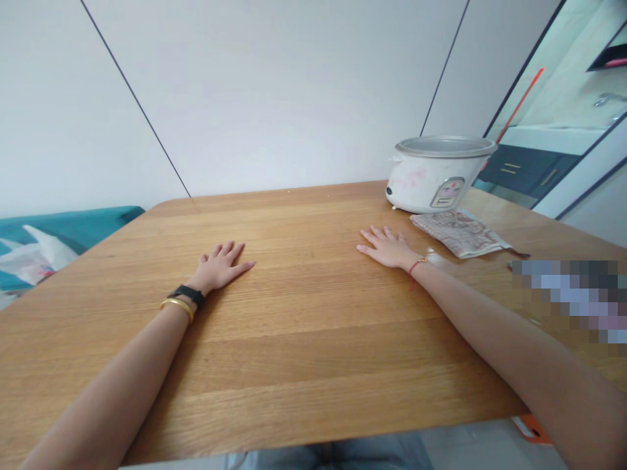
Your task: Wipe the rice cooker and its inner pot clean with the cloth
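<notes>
So I've got both of my hands down on the bench [304, 300], which is the wooden one filling most of my view. Left hand [215, 269]: palm down on the wood, fingers [238, 250] spread and loose. Right hand [389, 251]: same deal, fingers fanned out, let go of everything.

The left wrist has a black band [186, 296] and a gold bangle [177, 307], and the right one a thin red cord [415, 267]. There's a small pale thing [438, 256] just beside that cord, too blurry for me to tell what it is.

Past the right hand is a patterned cloth [463, 235] lying flat, with a white rice cooker [435, 173] upright right behind it, open on top. Can't tell if they touch. Something pixelated [573, 294] sits near the right edge.

Further out: pale wall panels [294, 98] behind, and off to the left a teal sofa [105, 222] with a plastic bag [36, 254] on it.
</notes>
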{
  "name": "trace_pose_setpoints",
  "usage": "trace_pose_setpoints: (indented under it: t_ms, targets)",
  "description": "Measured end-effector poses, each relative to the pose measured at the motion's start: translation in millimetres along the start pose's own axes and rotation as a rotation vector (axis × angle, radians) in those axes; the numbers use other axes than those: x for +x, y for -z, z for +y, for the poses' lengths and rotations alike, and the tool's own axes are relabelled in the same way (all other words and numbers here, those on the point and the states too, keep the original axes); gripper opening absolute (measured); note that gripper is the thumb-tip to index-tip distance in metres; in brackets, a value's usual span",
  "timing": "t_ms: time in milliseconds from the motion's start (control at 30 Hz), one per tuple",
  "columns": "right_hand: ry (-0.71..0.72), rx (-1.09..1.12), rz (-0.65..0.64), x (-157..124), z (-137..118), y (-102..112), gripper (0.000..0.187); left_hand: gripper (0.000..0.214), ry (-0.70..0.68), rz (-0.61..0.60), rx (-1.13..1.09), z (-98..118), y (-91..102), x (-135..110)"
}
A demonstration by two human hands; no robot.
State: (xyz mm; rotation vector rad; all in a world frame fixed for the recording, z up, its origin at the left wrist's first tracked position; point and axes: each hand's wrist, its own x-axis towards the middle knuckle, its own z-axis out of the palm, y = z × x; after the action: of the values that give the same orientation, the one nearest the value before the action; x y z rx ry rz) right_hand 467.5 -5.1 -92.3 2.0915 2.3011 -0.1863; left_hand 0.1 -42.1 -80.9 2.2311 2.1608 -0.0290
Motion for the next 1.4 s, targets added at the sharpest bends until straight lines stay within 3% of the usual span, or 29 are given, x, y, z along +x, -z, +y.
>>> trace_pose_setpoints:
  t_ms: [1400]
  targets:
    - [0.021,-0.027,0.002,-0.6,-1.4,0.1,0.089,0.087,-0.012,0.018,0.016,1.1,-1.2,-2.1]
